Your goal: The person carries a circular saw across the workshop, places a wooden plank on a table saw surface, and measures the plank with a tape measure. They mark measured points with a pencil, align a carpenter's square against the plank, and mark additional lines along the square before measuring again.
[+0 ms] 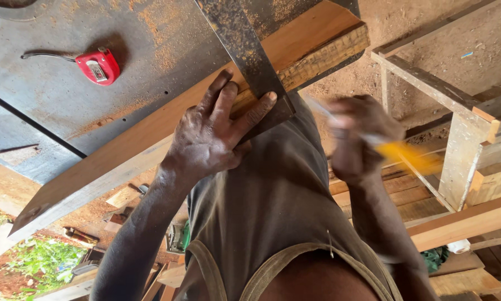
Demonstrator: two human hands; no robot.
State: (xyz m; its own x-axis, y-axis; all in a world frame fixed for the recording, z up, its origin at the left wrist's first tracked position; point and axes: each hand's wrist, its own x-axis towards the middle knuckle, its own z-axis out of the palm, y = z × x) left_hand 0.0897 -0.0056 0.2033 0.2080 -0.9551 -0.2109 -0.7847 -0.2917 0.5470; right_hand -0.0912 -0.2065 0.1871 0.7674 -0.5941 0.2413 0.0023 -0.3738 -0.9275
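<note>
L hand (208, 139) fingers spread flat, pressing metal square (245, 53) onto wood plank (150, 131) on grey surface (50, 95). R hand (353, 136) blurred, fingers closed round yellow pencil (406, 156), off plank edge. Red tape measure (99, 66) beyond L fingertips, well apart.

The left hand (211, 136) lies palm down, fingers (223, 100) spread flat and pressing, thumb stretched out to the side, forearm reaching up from below. The right hand (356, 136) is blurred, curled into a loose fist, wrist bent, forearm rising beside the torso.
</note>
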